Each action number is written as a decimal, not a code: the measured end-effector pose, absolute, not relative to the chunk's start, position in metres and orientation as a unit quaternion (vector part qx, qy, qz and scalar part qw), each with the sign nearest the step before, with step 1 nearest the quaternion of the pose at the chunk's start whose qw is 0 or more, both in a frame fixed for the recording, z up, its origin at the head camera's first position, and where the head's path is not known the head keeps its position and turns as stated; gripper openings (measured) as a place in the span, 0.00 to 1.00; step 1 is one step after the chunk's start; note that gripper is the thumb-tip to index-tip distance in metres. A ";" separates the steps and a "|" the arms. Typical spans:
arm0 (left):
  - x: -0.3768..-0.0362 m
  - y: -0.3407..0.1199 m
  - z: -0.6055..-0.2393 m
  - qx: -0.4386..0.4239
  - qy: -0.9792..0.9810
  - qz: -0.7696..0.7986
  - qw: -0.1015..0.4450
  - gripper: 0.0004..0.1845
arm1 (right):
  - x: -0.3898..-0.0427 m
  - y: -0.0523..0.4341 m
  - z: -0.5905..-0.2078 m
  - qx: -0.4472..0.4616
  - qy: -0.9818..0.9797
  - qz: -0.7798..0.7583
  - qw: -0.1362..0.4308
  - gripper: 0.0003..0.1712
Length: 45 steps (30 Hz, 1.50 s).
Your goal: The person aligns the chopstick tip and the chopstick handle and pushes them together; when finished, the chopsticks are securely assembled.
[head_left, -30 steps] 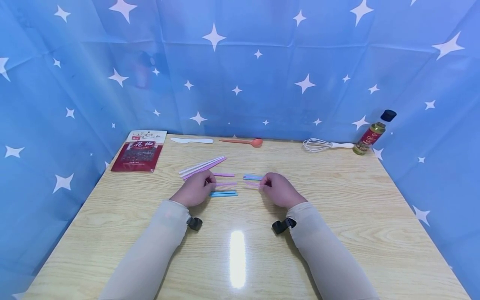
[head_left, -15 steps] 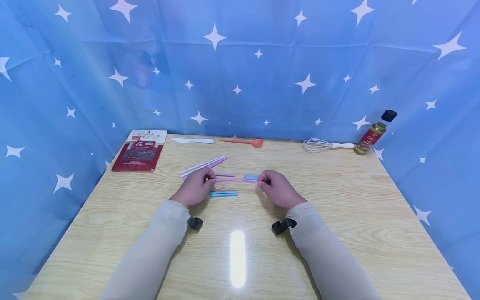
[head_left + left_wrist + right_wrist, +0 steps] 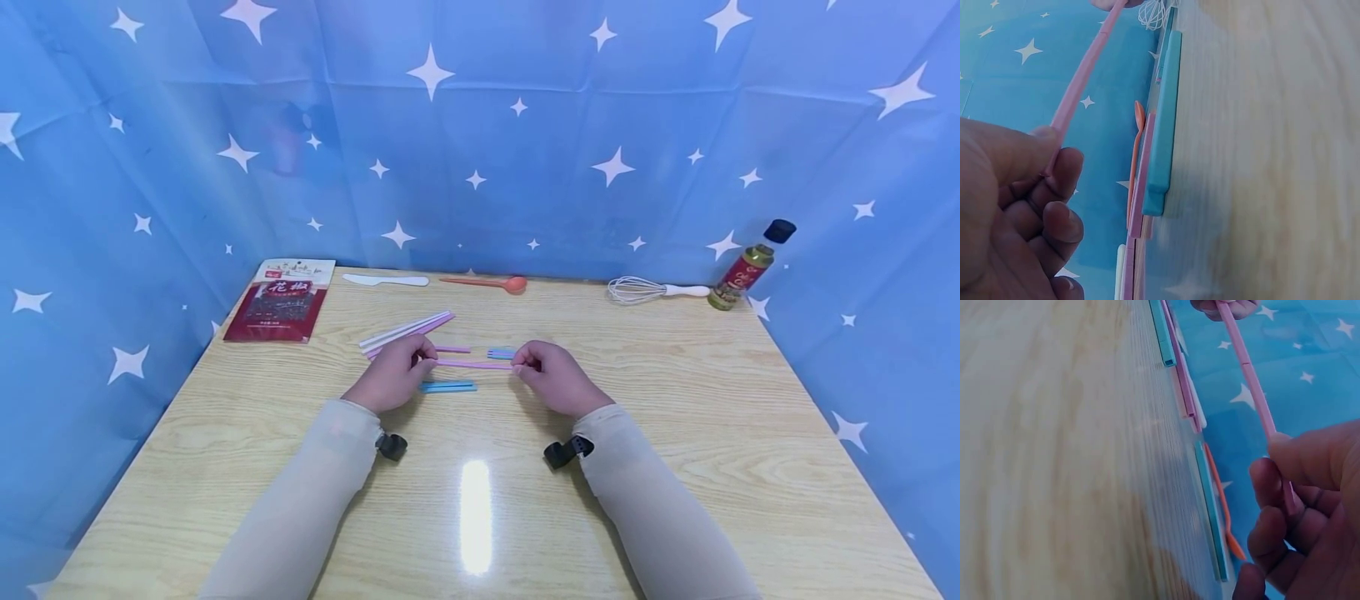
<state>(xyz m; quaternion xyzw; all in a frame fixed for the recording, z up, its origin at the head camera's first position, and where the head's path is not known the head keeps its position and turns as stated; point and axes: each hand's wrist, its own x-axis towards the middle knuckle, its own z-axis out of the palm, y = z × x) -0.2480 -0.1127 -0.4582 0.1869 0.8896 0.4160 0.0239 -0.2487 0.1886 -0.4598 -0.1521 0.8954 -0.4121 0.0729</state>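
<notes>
Left hand (image 3: 392, 371) and right hand (image 3: 553, 377): fingers of each pinching one end of a pink stick (image 3: 472, 364), seamed, held above the worktop (image 3: 675, 400).
Nearer the person: blue sticks (image 3: 452, 387), lying flat.
Beyond the left hand: white sticks (image 3: 401, 330), slanted.
Along the back, left to right: red packet (image 3: 277, 312), white knife (image 3: 386, 281), orange spoon (image 3: 513, 285), whisk (image 3: 637, 290), bottle (image 3: 742, 275).

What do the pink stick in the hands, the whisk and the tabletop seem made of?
Pink stick: probably plastic, smooth and evenly coloured, with a thin joint line.
Whisk: thin pale loops, likely metal wire, possibly coated; its plain white handle looks like plastic.
Tabletop: glossy wood-grain surface with a bright reflection; laminate or varnished wood, can't tell which.
</notes>
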 end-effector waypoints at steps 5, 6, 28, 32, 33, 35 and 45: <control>-0.248 -0.112 -0.460 0.188 0.888 0.419 0.020 0.02 | -0.250 0.189 -0.461 -0.153 0.891 -0.421 0.071 0.06; -0.248 -0.112 -0.460 0.186 0.887 0.422 0.019 0.03 | -0.250 0.189 -0.462 -0.152 0.889 -0.426 0.070 0.06; -0.245 -0.112 -0.454 0.173 0.874 0.454 0.022 0.03 | -0.249 0.187 -0.461 -0.177 0.857 -0.479 0.068 0.11; -0.247 -0.113 -0.457 0.150 0.866 0.477 0.019 0.04 | -0.250 0.187 -0.461 -0.151 0.857 -0.488 0.063 0.09; -0.248 -0.115 -0.458 0.139 0.863 0.485 0.015 0.04 | -0.250 0.188 -0.461 -0.145 0.857 -0.491 0.061 0.09; -0.252 -0.119 -0.462 0.110 0.858 0.502 0.001 0.04 | -0.251 0.188 -0.462 -0.130 0.857 -0.496 0.058 0.09; -0.266 -0.152 -0.471 -0.069 0.817 0.563 -0.101 0.10 | -0.254 0.193 -0.468 -0.095 0.866 -0.484 0.076 0.16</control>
